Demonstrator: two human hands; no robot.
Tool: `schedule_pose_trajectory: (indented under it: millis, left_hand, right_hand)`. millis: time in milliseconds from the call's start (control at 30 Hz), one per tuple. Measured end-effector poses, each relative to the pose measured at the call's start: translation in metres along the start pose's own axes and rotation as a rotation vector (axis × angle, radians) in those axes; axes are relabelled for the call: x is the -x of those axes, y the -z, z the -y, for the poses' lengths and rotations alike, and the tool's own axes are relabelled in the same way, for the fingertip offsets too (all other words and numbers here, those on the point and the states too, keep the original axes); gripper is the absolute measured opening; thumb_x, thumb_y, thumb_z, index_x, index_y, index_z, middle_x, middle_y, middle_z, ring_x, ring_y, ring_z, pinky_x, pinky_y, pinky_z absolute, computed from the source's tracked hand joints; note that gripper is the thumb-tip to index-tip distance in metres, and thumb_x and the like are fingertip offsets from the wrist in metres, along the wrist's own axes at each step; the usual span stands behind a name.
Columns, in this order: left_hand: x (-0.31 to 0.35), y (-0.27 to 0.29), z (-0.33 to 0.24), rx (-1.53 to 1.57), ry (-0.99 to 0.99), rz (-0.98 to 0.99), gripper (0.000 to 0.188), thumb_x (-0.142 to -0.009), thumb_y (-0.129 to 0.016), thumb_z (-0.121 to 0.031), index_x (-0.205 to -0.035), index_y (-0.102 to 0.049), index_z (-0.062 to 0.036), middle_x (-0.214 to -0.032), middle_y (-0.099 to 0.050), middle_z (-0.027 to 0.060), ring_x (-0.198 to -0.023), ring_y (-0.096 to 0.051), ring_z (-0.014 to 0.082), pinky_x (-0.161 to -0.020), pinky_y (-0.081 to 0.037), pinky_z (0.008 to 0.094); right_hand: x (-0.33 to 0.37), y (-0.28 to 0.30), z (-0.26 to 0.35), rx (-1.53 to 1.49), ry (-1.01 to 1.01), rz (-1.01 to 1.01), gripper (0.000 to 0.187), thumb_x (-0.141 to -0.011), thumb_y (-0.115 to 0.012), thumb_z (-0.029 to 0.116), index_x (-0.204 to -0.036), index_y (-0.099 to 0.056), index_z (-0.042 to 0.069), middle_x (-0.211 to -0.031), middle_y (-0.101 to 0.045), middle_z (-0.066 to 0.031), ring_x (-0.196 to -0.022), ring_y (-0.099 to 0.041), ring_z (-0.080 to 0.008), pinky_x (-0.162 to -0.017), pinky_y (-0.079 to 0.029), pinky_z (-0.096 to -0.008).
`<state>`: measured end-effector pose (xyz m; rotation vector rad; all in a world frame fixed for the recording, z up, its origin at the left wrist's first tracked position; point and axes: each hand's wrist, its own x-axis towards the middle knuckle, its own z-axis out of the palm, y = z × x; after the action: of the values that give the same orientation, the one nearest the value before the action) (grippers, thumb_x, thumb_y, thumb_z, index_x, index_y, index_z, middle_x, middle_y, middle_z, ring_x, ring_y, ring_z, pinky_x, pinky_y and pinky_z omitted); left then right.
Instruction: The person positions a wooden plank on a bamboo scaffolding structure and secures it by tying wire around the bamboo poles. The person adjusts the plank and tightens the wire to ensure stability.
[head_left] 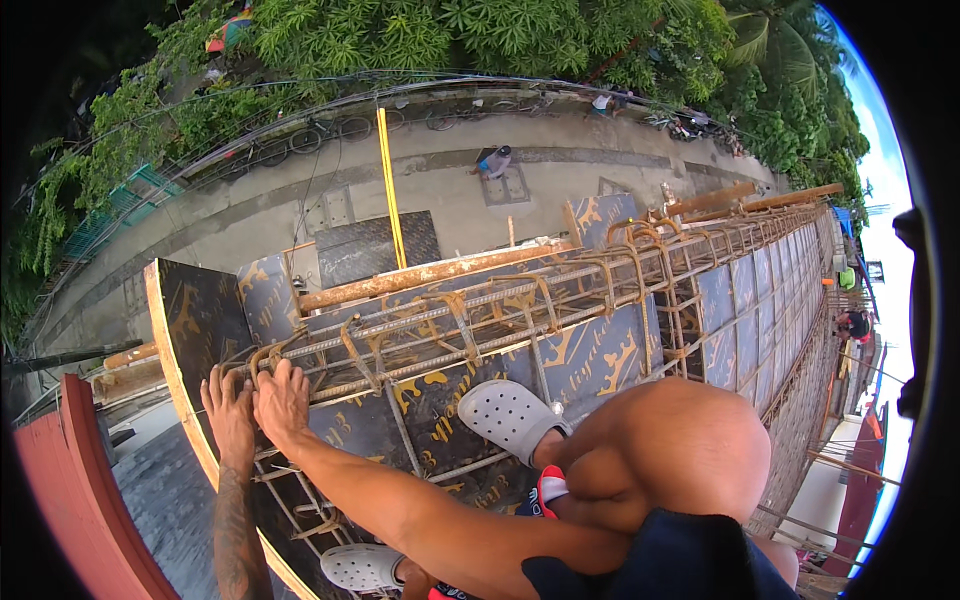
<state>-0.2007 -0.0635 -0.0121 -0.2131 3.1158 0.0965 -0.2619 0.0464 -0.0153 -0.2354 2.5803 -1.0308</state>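
At the left end of a long rebar cage (pixel 470 325), my left hand (pixel 230 408) has its fingers curled over the bent steel. My right hand (pixel 283 398) is right beside it, fingers closed around the rusty bars at the same end. Exactly which bar each one grips is partly hidden by the fingers. Square stirrups (pixel 545 303) wrap the ribbed bars along the cage's length. Beyond my hands stands a dark formwork panel (pixel 190 310) with a pale wooden edge. My feet, in grey clogs (pixel 512 418), rest on bars over printed black plywood (pixel 600 355).
A rusty pipe (pixel 440 270) runs along the outer side, and a yellow pole (pixel 391 190) rises there. Far below, a person (pixel 495 162) is on the paved street. Overhead cables (pixel 300 130) cross beyond. A red roof edge (pixel 95 490) lies left; another person (pixel 855 325) is far right.
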Motion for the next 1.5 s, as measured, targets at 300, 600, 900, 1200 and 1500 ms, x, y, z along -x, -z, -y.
schedule_pose_trajectory:
  millis: [300,600,900,1200,1500]
  left_hand:
    - [-0.005,0.000,0.004,0.012,-0.050,-0.047,0.017,-0.087,-0.067,-0.014,-0.096,-0.073,-0.0017,-0.136,-0.056,0.0149,-0.145,-0.038,0.0391,-0.125,-0.020,0.0581]
    - [-0.021,0.003,0.002,0.121,0.036,0.140,0.027,-0.087,-0.064,-0.023,-0.080,-0.074,0.0014,-0.119,-0.061,0.0170,-0.135,-0.043,0.0422,-0.122,-0.018,0.0626]
    - [0.003,0.024,-0.032,0.021,0.521,-0.003,0.016,-0.087,-0.069,-0.019,-0.092,-0.074,-0.0048,-0.099,-0.064,0.0124,-0.098,-0.056,0.0320,-0.082,-0.041,0.0477]
    - [0.029,0.012,-0.047,-0.010,0.552,-0.024,0.038,-0.091,-0.062,-0.020,-0.126,-0.071,-0.0071,-0.088,-0.061,0.0128,-0.087,-0.056,0.0310,-0.074,-0.042,0.0452]
    - [0.007,0.013,-0.032,0.138,0.484,0.261,0.025,-0.093,-0.056,-0.020,-0.095,-0.076,-0.0052,-0.076,-0.072,0.0209,-0.078,-0.072,0.0399,-0.069,-0.057,0.0482]
  right_hand:
    - [-0.009,0.007,-0.005,-0.021,0.057,0.027,0.020,-0.087,-0.072,0.020,-0.099,-0.071,0.004,-0.110,-0.055,-0.0182,-0.106,-0.053,-0.0373,-0.092,-0.044,-0.0490]
    - [-0.010,0.005,-0.006,-0.018,0.073,0.045,0.026,-0.082,-0.077,0.019,-0.101,-0.068,0.004,-0.112,-0.051,-0.0213,-0.106,-0.052,-0.0394,-0.091,-0.043,-0.0523]
    - [-0.006,0.004,-0.008,-0.024,0.087,0.077,0.025,-0.083,-0.076,0.021,-0.098,-0.066,0.003,-0.110,-0.050,-0.0211,-0.106,-0.050,-0.0407,-0.093,-0.041,-0.0538]
    - [-0.006,0.002,-0.010,-0.032,0.145,-0.008,0.025,-0.078,-0.084,0.018,-0.085,-0.065,0.004,-0.103,-0.050,-0.0180,-0.102,-0.052,-0.0393,-0.091,-0.043,-0.0503]
    - [-0.009,0.003,-0.011,-0.027,0.139,0.026,0.026,-0.078,-0.085,0.021,-0.084,-0.066,0.004,-0.105,-0.051,-0.0183,-0.105,-0.052,-0.0404,-0.094,-0.043,-0.0510]
